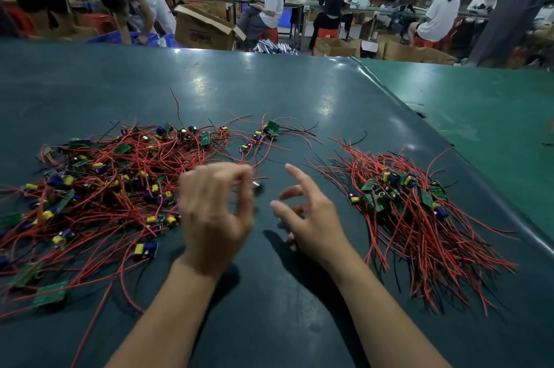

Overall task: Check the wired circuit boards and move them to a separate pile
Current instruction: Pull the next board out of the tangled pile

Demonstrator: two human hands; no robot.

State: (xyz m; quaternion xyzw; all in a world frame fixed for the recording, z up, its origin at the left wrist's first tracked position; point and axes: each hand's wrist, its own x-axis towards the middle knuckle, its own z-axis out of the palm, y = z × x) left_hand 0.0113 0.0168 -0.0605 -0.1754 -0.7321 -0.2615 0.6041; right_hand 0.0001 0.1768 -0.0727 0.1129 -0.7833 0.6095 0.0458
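Circuit boards: 2 heaps on the green desk [299, 91]; a loose unsorted heap [114, 175] left of the hands, a tidier checked pile [401, 205] right of them.
Step in hand: one board [257, 187], blurred, appears to be under check or in transfer between the heaps.
Left hand [212, 211]: its grip is curled, pinching that board's red wire; board hangs just beyond the fingertips.
Right hand [311, 217]: fingers spread wide, holding nothing, just right of the board, not touching it.
Next move: probably take or steady the board, then carry it rightward onto the checked pile, wires laid along the others.
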